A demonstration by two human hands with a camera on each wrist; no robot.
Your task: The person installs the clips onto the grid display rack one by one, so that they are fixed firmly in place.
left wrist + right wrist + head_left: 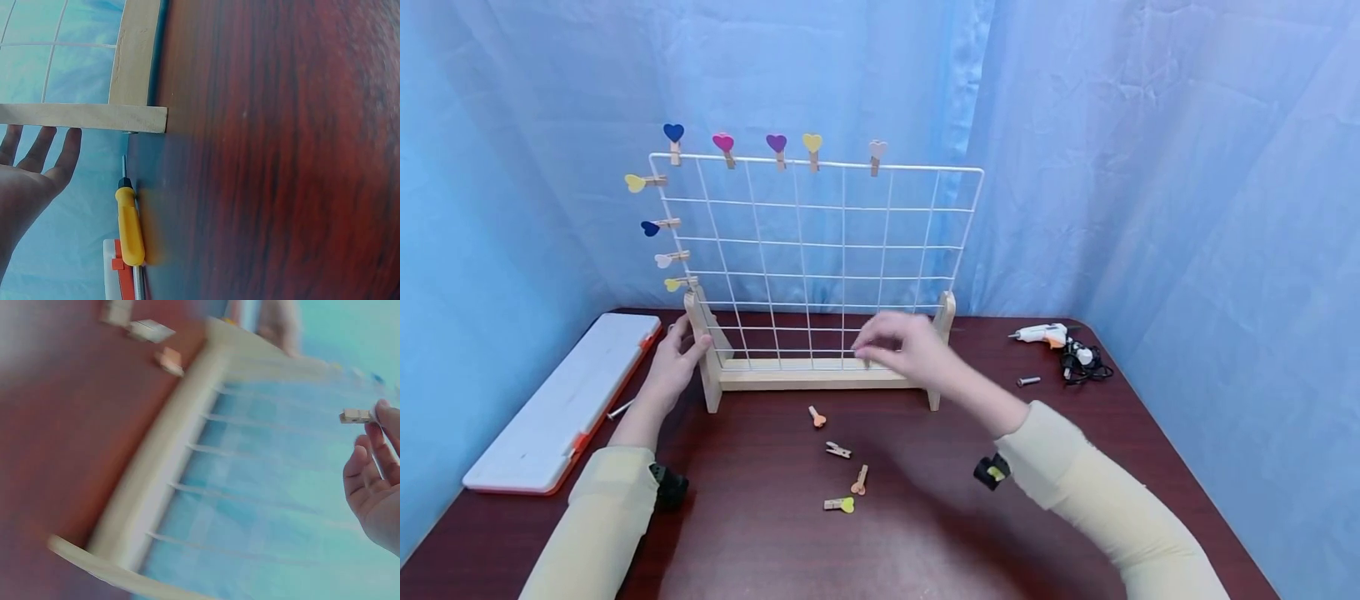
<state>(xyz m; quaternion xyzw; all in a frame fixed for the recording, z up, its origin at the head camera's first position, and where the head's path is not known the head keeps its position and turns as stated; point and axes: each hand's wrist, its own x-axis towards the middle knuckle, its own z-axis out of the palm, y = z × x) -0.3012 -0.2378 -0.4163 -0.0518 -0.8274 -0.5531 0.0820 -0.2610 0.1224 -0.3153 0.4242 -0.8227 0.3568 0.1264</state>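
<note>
r hand [901, 344] pinches a clip [355, 416] nr the grid [843, 246]. l hand [666, 367] spread, fingertips [73, 140] on l post [710, 379]. 4 clips [833, 504] on desk [752, 546].

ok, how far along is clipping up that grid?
Looks done: five heart clips on the white grid's top edge, four side clips down its left. In hand: the right hand pinches a wooden clip; the left hand rests against the left upright. Probably left: four loose clips on the table.
</note>
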